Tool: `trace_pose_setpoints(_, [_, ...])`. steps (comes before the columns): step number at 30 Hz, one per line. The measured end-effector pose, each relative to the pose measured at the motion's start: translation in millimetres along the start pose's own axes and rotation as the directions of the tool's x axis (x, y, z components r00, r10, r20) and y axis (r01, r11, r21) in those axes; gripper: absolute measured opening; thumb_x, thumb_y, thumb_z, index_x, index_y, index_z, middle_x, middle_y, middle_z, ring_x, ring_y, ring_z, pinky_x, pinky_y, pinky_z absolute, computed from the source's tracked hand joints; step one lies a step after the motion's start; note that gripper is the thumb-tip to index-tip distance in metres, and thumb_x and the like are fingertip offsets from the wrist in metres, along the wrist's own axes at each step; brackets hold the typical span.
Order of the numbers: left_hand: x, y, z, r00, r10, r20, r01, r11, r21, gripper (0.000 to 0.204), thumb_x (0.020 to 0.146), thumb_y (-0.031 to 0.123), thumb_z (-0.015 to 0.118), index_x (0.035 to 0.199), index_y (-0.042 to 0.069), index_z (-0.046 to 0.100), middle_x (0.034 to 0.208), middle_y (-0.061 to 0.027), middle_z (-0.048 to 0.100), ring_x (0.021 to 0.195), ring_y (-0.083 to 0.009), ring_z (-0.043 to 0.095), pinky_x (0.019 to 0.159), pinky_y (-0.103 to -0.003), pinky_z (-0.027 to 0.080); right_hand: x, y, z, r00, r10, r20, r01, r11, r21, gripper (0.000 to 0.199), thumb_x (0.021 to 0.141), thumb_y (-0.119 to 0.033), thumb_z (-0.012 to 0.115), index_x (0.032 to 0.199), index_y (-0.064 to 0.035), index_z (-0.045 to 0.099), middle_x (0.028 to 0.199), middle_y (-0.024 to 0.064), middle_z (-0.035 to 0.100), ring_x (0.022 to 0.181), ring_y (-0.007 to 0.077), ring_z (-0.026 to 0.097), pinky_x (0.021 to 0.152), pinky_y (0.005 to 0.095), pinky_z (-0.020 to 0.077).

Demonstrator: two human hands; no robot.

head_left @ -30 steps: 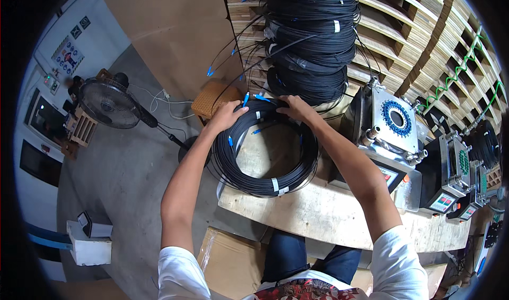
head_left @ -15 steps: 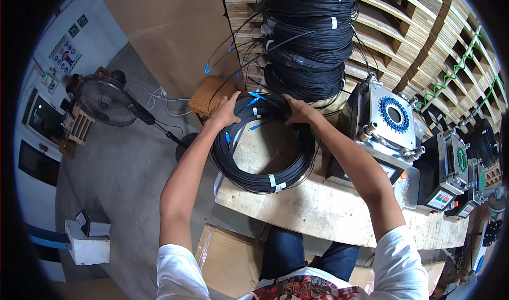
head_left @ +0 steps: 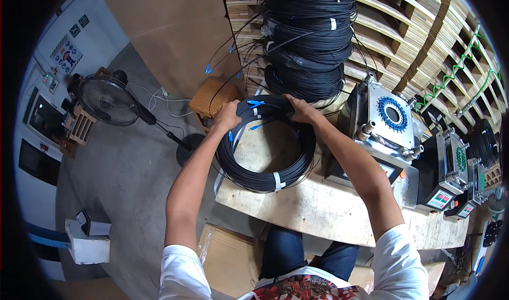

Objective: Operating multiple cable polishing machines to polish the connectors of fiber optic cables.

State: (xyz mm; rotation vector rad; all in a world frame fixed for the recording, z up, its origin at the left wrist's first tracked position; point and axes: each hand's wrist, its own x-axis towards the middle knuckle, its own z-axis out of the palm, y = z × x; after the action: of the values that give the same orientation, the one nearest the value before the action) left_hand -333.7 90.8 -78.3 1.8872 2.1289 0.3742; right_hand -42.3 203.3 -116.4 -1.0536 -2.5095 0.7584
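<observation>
Together, left hand (head_left: 228, 115) and right hand (head_left: 300, 109) close their fingers around the black cable coil's (head_left: 265, 179) far rim

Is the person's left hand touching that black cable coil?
Touching. The head view shows the left hand gripping the far rim of the black cable coil.

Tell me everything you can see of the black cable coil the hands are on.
The black cable coil is a thick ring of many thin glossy turns, bound by a white band at its near edge, with small blue connectors at the far side. It lies flat on the wooden bench, overhanging its left edge a little. The left hand and right hand grip its far rim. A stack of like coils stands just behind.
</observation>
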Motion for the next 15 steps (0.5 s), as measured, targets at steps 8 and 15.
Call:
trace_pose_setpoints(8, [-24, 8, -32, 0.999, 0.036, 0.013, -0.036, 0.999, -0.024, 0.103, 0.068, 0.017, 0.087, 0.155, 0.011, 0.032, 0.147, -0.0254, 0.047, 0.134, -0.0373, 0.049, 0.111, -0.042, 0.039, -8, -8, -2, 0.991, -0.111, -0.07, 0.116, 0.99, 0.074, 0.089, 0.071, -0.011, 0.076, 0.151, -0.0127, 0.036, 0.121, 0.0263, 0.065, 0.115, 0.0429, 0.062, 0.096, 0.0441, 0.0523])
trace_pose_setpoints(15, [-20, -27, -21, 0.997, 0.072, 0.025, -0.069, 0.993, -0.097, 0.098, 0.072, 0.018, 0.085, 0.155, 0.018, 0.032, 0.142, -0.0225, 0.05, 0.131, -0.0411, 0.05, 0.108, -0.047, 0.043, -2, -26, -2, 1.0, -0.004, -0.014, 0.005, 0.997, 0.081, 0.086, 0.07, -0.01, 0.076, 0.147, -0.006, 0.04, 0.133, 0.0238, 0.06, 0.119, 0.0395, 0.061, 0.1, 0.0413, 0.0504])
